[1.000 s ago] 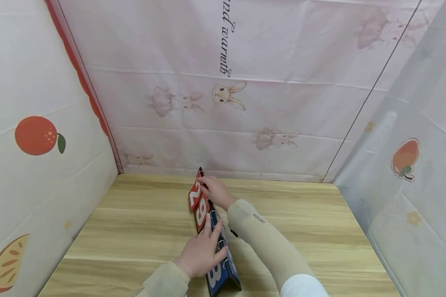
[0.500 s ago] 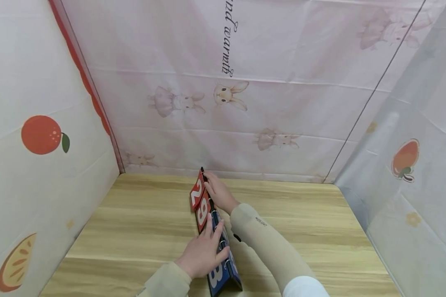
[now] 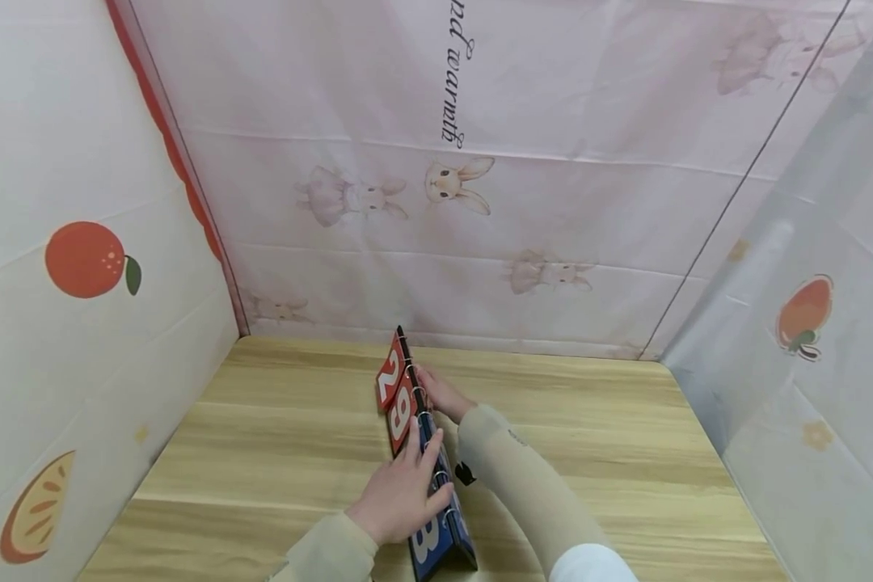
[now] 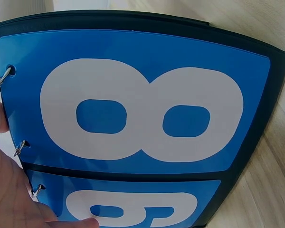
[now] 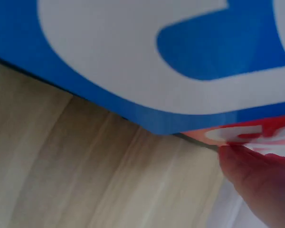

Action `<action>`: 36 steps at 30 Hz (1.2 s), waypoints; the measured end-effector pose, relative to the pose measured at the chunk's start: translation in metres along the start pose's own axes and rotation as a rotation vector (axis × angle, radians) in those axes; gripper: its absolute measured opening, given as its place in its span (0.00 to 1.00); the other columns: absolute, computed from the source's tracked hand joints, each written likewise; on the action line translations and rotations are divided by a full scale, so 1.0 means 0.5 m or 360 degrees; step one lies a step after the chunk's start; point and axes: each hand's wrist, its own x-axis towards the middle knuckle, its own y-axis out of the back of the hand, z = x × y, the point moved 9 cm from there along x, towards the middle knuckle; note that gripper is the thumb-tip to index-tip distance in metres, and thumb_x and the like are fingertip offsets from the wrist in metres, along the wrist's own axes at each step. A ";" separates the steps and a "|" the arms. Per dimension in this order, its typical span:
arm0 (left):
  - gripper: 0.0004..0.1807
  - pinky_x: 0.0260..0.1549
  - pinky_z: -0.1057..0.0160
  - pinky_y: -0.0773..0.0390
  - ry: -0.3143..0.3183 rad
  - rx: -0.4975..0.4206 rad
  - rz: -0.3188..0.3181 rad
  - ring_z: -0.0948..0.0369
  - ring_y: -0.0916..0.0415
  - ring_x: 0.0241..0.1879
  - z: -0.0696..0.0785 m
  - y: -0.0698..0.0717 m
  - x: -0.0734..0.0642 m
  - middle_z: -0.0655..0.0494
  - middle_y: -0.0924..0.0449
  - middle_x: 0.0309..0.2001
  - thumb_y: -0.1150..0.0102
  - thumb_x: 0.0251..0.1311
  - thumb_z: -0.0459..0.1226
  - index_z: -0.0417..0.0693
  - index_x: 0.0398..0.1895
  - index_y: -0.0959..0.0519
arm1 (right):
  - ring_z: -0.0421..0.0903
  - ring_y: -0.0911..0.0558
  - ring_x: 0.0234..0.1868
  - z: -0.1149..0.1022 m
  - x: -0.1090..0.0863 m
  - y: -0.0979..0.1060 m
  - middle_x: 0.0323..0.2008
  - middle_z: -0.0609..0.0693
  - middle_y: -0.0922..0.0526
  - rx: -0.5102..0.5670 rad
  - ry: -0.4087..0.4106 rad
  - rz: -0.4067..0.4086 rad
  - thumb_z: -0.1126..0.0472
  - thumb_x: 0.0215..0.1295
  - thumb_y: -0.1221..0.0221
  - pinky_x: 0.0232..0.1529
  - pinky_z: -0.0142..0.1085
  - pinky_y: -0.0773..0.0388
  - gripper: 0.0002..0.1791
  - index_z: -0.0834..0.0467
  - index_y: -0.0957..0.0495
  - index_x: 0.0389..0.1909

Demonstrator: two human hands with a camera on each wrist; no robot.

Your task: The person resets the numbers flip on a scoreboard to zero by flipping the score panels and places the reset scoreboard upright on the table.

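Under the left hand (image 3: 396, 497), blue number cards (image 4: 142, 109) carry pale numerals, framed by a black stand (image 4: 109, 21); near the right hand (image 3: 444, 394), red number cards (image 3: 389, 380) carry white numerals. Behind both hands, the sleeves (image 3: 512, 465) are beige; around them, the tabletop (image 3: 276, 428) has yellowish wood grain; beyond them, the back sheet (image 3: 589, 210) is pale pink with printed rabbits

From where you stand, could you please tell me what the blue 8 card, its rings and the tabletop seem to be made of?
Blue 8 card: probably smooth plastic or coated card, judging by its soft sheen.
Rings: likely metal, silvery with bright glints.
Tabletop: pale wood grain, low sheen; solid wood or laminate, I cannot tell.
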 end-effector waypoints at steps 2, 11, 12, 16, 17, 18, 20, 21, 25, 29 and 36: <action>0.41 0.43 0.44 0.27 -0.0005 -0.0007 0.0003 0.44 0.41 0.64 0.001 0.000 0.000 0.32 0.65 0.71 0.65 0.64 0.62 0.49 0.74 0.54 | 0.55 0.26 0.54 0.013 -0.002 -0.006 0.56 0.56 0.26 0.0067 -0.0074 -0.0065 0.32 0.67 0.72 0.50 0.55 0.31 0.37 0.45 0.47 0.72; 0.41 0.42 0.45 0.26 -0.0010 -0.0015 0.0024 0.43 0.39 0.62 0.001 0.009 -0.002 0.31 0.65 0.70 0.65 0.65 0.61 0.48 0.74 0.54 | 0.54 0.30 0.58 -0.005 -0.027 -0.020 0.62 0.57 0.32 0.0157 -0.0200 -0.0172 0.30 0.66 0.71 0.54 0.56 0.36 0.35 0.36 0.53 0.72; 0.41 0.42 0.46 0.26 -0.0010 -0.0014 0.0025 0.43 0.39 0.62 0.002 0.010 -0.002 0.31 0.65 0.70 0.64 0.65 0.61 0.48 0.74 0.54 | 0.54 0.32 0.60 -0.005 -0.028 -0.020 0.62 0.56 0.33 0.0145 -0.0206 -0.0174 0.30 0.66 0.70 0.55 0.56 0.37 0.35 0.36 0.53 0.72; 0.41 0.41 0.46 0.26 -0.0012 -0.0007 0.0021 0.43 0.38 0.61 0.005 0.010 -0.003 0.30 0.65 0.70 0.64 0.65 0.61 0.48 0.74 0.54 | 0.54 0.35 0.62 -0.001 -0.025 -0.016 0.63 0.55 0.34 0.0108 -0.0218 -0.0177 0.31 0.66 0.70 0.57 0.57 0.39 0.36 0.40 0.51 0.72; 0.41 0.41 0.46 0.26 -0.0009 -0.0008 0.0016 0.43 0.38 0.61 0.005 0.008 -0.003 0.30 0.65 0.70 0.64 0.65 0.61 0.48 0.74 0.54 | 0.54 0.35 0.62 0.003 -0.023 -0.015 0.63 0.55 0.34 0.0108 -0.0229 -0.0178 0.31 0.66 0.70 0.56 0.56 0.39 0.36 0.41 0.50 0.72; 0.41 0.41 0.46 0.26 -0.0006 -0.0009 0.0011 0.43 0.38 0.61 0.004 0.007 -0.003 0.30 0.65 0.70 0.64 0.65 0.61 0.48 0.74 0.54 | 0.54 0.34 0.61 0.008 -0.020 -0.013 0.63 0.55 0.33 0.0115 -0.0237 -0.0175 0.31 0.66 0.69 0.56 0.56 0.38 0.37 0.44 0.48 0.72; 0.42 0.42 0.46 0.26 0.0001 -0.0012 0.0000 0.43 0.38 0.62 0.002 0.003 -0.002 0.31 0.65 0.70 0.65 0.64 0.62 0.48 0.74 0.54 | 0.54 0.33 0.61 0.007 -0.021 -0.011 0.62 0.55 0.32 0.0134 -0.0254 -0.0165 0.32 0.67 0.68 0.56 0.56 0.38 0.38 0.48 0.47 0.72; 0.42 0.42 0.46 0.26 0.0005 -0.0016 -0.0004 0.44 0.38 0.61 0.000 0.001 -0.001 0.31 0.65 0.70 0.65 0.64 0.62 0.49 0.74 0.54 | 0.54 0.33 0.61 0.007 -0.021 -0.010 0.61 0.55 0.31 0.0144 -0.0263 -0.0158 0.33 0.68 0.68 0.57 0.55 0.38 0.38 0.50 0.47 0.72; 0.41 0.42 0.45 0.26 0.0012 -0.0020 -0.0010 0.43 0.38 0.61 -0.002 -0.002 0.001 0.31 0.65 0.70 0.63 0.65 0.60 0.49 0.74 0.54 | 0.54 0.31 0.58 0.006 -0.023 -0.002 0.57 0.58 0.28 0.0187 -0.0281 -0.0073 0.36 0.70 0.65 0.58 0.54 0.39 0.38 0.58 0.48 0.70; 0.40 0.43 0.44 0.26 0.0019 -0.0033 -0.0025 0.43 0.38 0.61 -0.002 -0.004 0.004 0.32 0.64 0.70 0.61 0.65 0.58 0.48 0.74 0.54 | 0.55 0.29 0.57 0.001 -0.025 0.012 0.55 0.60 0.27 0.0228 -0.0273 0.0100 0.39 0.70 0.61 0.58 0.55 0.39 0.38 0.62 0.50 0.70; 0.41 0.45 0.43 0.28 0.0073 -0.0055 -0.0085 0.44 0.36 0.60 -0.008 -0.010 0.007 0.34 0.64 0.71 0.62 0.64 0.61 0.51 0.74 0.54 | 0.59 0.28 0.56 -0.011 -0.027 0.064 0.59 0.65 0.33 0.0573 -0.0203 0.0535 0.50 0.67 0.47 0.58 0.53 0.37 0.37 0.67 0.48 0.67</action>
